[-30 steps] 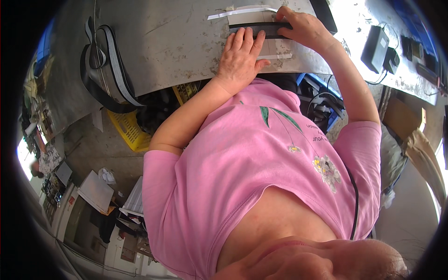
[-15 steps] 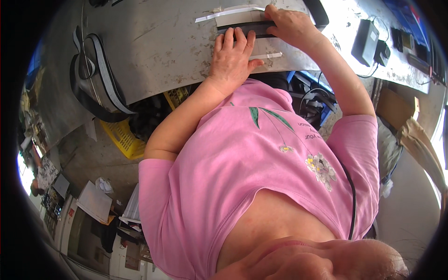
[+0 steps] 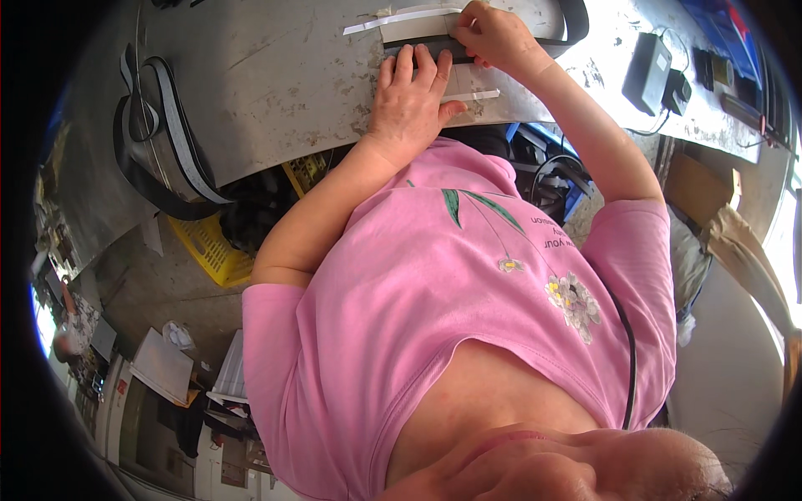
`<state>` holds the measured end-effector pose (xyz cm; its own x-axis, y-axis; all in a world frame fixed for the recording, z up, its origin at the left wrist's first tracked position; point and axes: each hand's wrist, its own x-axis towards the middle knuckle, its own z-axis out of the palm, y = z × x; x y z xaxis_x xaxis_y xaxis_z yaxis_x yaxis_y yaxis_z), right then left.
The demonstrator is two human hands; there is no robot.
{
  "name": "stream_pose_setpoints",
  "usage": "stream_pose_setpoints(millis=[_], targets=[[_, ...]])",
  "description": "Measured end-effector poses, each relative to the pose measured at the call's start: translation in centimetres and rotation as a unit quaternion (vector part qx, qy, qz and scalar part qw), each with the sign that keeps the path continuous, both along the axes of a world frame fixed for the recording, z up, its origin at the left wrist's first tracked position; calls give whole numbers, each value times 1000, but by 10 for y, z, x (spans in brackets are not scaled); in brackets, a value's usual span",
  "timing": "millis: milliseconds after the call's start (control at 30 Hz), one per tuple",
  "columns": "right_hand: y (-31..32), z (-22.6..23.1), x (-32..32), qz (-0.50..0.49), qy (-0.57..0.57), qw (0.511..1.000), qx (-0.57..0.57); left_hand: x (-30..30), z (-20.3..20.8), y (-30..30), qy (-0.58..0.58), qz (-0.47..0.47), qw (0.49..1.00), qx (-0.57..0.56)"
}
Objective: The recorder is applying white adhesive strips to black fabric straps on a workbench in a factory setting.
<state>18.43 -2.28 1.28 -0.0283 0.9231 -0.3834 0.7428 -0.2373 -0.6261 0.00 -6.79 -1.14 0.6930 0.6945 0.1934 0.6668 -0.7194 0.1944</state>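
Note:
My left hand [image 3: 409, 92] lies flat on the worn grey metal table [image 3: 276, 75], its fingertips resting on a dark flat strip [image 3: 430, 48] at the far edge of the view. My right hand [image 3: 494, 37] is curled around the same dark strip just to the right, fingers pinching it. The strip runs on to the right as a black band [image 3: 576, 25]. A long white strip [image 3: 401, 18] lies just beyond the dark one, and a short white strip [image 3: 472, 96] sits beside my left thumb. My pink shirt fills the middle of the view.
A coil of black and grey banding [image 3: 159, 134] hangs over the table's left end. A black box with a cable [image 3: 647, 71] stands on the table to the right. Under the table are a yellow crate [image 3: 209, 250] and a blue crate [image 3: 535, 142]. Papers and boxes [image 3: 159, 367] lie on the floor.
The view has tipped, so the table and both hands sit higher in the picture. Both hands stay on the dark strip, with my left fingers a little further onto it.

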Motion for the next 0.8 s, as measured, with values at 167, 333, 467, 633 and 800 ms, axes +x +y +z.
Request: stream_pose_setpoints(millis=[167, 333, 467, 633, 800], targets=[[2, -3, 0, 12, 1, 1000, 8, -1, 0, 0, 3, 1, 1000, -2], [1, -6, 1, 23, -1, 1000, 13, -2, -1, -1, -7, 2, 1000, -3], [0, -5, 1, 13, -3, 1000, 17, 0, 0, -1, -6, 0, 1000, -4], [0, -10, 4, 17, -17, 999, 38, -5, 4, 21, -44, 77, 996, 7], [-2, -4, 1, -13, -20, 1000, 7, -5, 23, 34, -30, 69, 996, -53]])
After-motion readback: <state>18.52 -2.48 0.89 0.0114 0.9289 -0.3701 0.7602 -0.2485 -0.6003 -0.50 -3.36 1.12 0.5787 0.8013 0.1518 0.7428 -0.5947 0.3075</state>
